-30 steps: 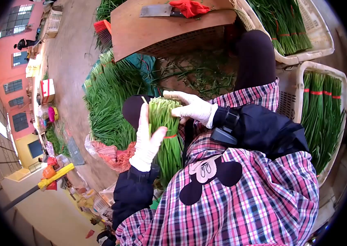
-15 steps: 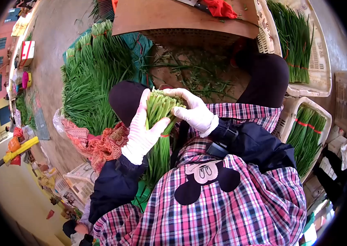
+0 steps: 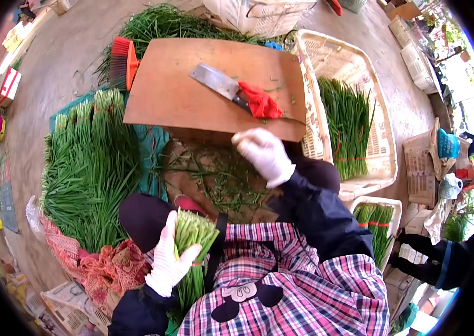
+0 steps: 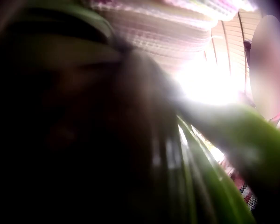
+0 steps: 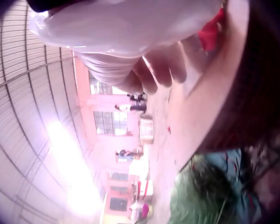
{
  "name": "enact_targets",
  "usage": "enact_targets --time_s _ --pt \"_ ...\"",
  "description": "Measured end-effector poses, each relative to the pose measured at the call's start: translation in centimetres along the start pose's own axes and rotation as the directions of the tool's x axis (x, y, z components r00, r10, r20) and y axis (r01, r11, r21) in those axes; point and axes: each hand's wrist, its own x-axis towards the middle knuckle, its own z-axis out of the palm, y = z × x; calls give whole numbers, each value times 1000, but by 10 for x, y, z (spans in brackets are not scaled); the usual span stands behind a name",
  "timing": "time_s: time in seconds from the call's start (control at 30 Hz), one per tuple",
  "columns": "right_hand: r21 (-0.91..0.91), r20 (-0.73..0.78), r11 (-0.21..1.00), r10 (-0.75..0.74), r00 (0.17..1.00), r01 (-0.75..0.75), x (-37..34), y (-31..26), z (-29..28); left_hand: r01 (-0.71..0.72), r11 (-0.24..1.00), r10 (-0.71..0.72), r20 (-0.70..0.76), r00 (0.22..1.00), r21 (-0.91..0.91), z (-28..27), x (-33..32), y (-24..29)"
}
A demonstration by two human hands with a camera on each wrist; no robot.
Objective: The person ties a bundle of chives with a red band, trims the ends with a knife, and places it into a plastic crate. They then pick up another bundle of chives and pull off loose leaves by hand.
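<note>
My gloved left hand (image 3: 169, 262) grips a bundle of garlic chives (image 3: 196, 232) with a red band round it, pale cut ends up, over my lap. Dark, blurred leaves fill most of the left wrist view. My gloved right hand (image 3: 265, 157) is off the bundle, at the near edge of a brown board (image 3: 164, 73). Its fingers (image 5: 163, 70) are loosely bent and hold nothing. On the board lies a cleaver (image 3: 214, 81), a red cloth (image 3: 260, 101) at its dark handle, which points toward the right side.
Many banded chive bundles (image 3: 88, 168) stand on a teal sheet to the left. White crates (image 3: 382, 151) with more bundles are at the right. Leaf scraps (image 3: 226, 179) litter the floor below the board. A red brush (image 3: 128, 61) leans at the board's left edge.
My right hand has let go of the bundle and moved forward toward the board. The left hand keeps its grip on the chives. The head view now takes in the whole board.
</note>
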Motion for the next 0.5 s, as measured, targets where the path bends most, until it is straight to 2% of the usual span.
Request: enact_targets --time_s 0.03,0.1,0.13,0.17,0.23,0.3,0.33,0.37,0.43,0.47,0.5 --pt "-106 -143 993 -57 988 42 27 9 -14 32 998 -32 -4 999 -51 1 1 0" --pt "-433 -301 884 -328 895 177 79 46 -41 42 997 -43 -19 999 -59 1 4 0" --pt "-592 -331 799 -359 873 104 93 56 -46 11 1000 -11 -20 1000 -2 -1 5 0" --pt "-726 -359 688 -400 843 17 105 65 -51 46 999 -46 -22 999 -26 -2 7 1" --pt "-831 -274 552 -299 914 -69 114 90 -57 12 987 -5 -43 999 163 -8 10 18" --pt "-824 -200 558 -117 973 -102 117 101 -62 -29 991 35 -44 998 133 -8 13 10" --pt "-730 -276 682 -239 931 -41 119 108 -64 -69 986 75 -39 996 153 -5 13 5" --pt "-621 -355 783 -328 875 42 121 112 -66 -45 992 50 -44 998 118 -5 15 7" --pt "-257 -495 961 -224 839 105 124 117 -71 -69 997 70 -28 997 45 -3 22 -2" --pt "264 -479 964 132 868 0 112 71 -67 -22 988 24 11 1000 -156 -1 24 -3" --pt "127 -479 992 59 876 3 103 68 -78 59 937 -45 51 998 -344 0 28 5"
